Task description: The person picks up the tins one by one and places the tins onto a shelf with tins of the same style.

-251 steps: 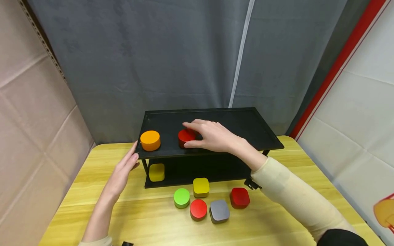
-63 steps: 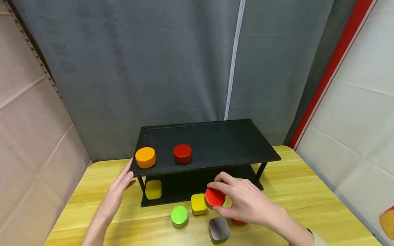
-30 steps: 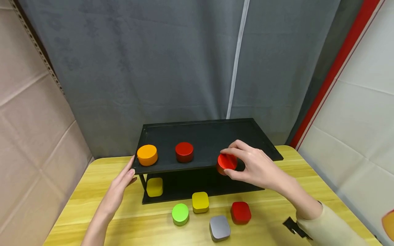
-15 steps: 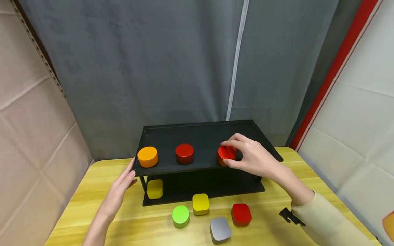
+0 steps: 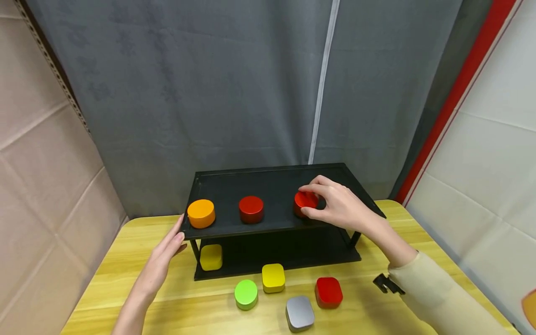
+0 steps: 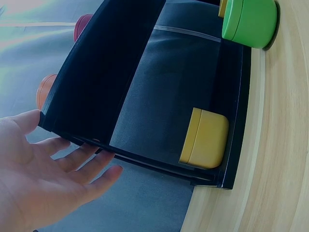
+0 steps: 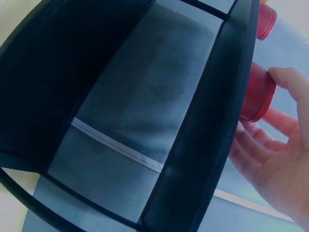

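The right hand point(image 5: 341, 204) pinches a bright red round tin point(image 5: 304, 203) by its sides, thumb on the near side and fingers on the far — a grip that leaves the lid's top mostly uncovered and should make for a clean release. The tin looks upright on the upper board of the black rack point(image 5: 268, 178), towards its right end; whether its base sits fully flat is hard to tell behind the fingers. It would be best to feel the bottom seated before loosening, then part thumb and fingers evenly, so neither drags the tin sideways or tips it. The left hand point(image 5: 159, 260) lies with fingers extended and relaxed against the rack's left end, thumb touching the front corner; light contact seems enough, since a push there could jog everything on top. Along the same board stand a darker red round tin point(image 5: 251, 210) and an orange round tin point(image 5: 201, 214), well apart from one another — a handy guide for spacing and for distance from the front edge. Below, a yellow square tin point(image 5: 211, 257) occupies the lower board's left end.
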{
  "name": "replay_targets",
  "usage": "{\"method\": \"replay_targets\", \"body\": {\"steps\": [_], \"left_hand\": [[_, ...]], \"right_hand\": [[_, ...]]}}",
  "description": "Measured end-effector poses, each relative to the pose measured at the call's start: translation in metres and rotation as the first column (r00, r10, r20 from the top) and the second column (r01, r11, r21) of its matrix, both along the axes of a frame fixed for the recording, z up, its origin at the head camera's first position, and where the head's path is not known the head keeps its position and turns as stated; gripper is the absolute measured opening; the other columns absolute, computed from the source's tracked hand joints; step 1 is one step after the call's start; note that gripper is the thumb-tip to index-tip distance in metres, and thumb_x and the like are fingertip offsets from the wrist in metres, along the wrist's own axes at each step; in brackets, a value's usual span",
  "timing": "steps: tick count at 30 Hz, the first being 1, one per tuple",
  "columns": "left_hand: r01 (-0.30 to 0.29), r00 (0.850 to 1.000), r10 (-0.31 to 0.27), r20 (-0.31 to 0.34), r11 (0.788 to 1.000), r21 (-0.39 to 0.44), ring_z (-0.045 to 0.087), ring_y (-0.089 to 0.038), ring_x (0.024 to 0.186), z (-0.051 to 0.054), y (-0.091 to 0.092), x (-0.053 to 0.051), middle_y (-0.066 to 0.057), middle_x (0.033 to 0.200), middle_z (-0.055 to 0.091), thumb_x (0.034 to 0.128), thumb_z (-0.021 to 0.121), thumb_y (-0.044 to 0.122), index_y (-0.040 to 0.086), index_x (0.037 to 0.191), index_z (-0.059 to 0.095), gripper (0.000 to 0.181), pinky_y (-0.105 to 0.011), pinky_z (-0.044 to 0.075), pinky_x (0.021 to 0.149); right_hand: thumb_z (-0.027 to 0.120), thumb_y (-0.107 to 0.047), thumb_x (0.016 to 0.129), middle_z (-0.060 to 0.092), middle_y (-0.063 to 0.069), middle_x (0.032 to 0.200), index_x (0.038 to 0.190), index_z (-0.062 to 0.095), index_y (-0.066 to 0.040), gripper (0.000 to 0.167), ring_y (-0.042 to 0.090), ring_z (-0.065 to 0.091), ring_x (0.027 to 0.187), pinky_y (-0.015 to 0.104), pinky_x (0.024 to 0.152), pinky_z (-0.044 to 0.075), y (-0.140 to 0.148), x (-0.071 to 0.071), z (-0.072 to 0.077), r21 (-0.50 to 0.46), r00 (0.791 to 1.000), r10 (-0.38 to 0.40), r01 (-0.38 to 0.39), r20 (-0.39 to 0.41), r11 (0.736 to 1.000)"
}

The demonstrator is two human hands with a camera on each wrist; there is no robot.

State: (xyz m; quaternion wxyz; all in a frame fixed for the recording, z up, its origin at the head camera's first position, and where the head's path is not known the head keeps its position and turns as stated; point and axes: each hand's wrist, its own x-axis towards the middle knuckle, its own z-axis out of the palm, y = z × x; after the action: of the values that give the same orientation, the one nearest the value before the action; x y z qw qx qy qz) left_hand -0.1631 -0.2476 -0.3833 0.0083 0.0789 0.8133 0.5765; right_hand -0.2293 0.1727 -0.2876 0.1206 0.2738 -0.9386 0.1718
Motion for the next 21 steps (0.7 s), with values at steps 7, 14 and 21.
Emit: {"method": "replay_targets", "body": {"steps": [7, 14, 21], "left_hand": [[-0.002, 1.0, 0.002, 0.003, 1.0, -0.005, 0.01, -0.039, 0.161, 0.0014, 0.0005, 0.0008, -0.005, 0.176, 0.004, 0.1126, 0.033, 0.042, 0.028, 0.167, 0.011, 0.06, 0.002, 0.035, 0.098], [0.001, 1.0, -0.001, -0.009, 1.0, -0.001, 0.01, -0.039, 0.16, 0.0017, -0.0002, 0.0025, -0.006, 0.176, 0.004, 0.1127, 0.033, 0.041, 0.027, 0.167, 0.012, 0.06, 0.002, 0.035, 0.098], [0.003, 1.0, -0.003, -0.008, 1.0, 0.003, 0.01, -0.04, 0.16, 0.0017, -0.0017, 0.0042, -0.007, 0.176, 0.004, 0.1128, 0.033, 0.041, 0.026, 0.167, 0.012, 0.06, 0.002, 0.036, 0.098]], "right_hand": [[0.077, -0.033, 0.09, 0.064, 0.001, 0.114, 0.131, 0.071, -0.017, 0.045, 0.015, 0.059, 0.092, 0.029, 0.076, 0.055, -0.0009, -0.0019, -0.0005, 0.0, 1.0, 0.001, -0.001, 0.011, 1.0], [0.076, -0.034, 0.091, 0.064, 0.001, 0.114, 0.132, 0.071, -0.017, 0.045, 0.015, 0.059, 0.093, 0.029, 0.077, 0.055, -0.0028, -0.0008, -0.0005, 0.0, 1.0, 0.004, -0.004, 0.022, 1.0], [0.076, -0.033, 0.091, 0.065, 0.001, 0.115, 0.133, 0.07, -0.017, 0.046, 0.015, 0.059, 0.093, 0.029, 0.077, 0.055, -0.0044, 0.0013, 0.0001, 0.008, 1.0, 0.004, -0.004, 0.031, 1.0]]}}
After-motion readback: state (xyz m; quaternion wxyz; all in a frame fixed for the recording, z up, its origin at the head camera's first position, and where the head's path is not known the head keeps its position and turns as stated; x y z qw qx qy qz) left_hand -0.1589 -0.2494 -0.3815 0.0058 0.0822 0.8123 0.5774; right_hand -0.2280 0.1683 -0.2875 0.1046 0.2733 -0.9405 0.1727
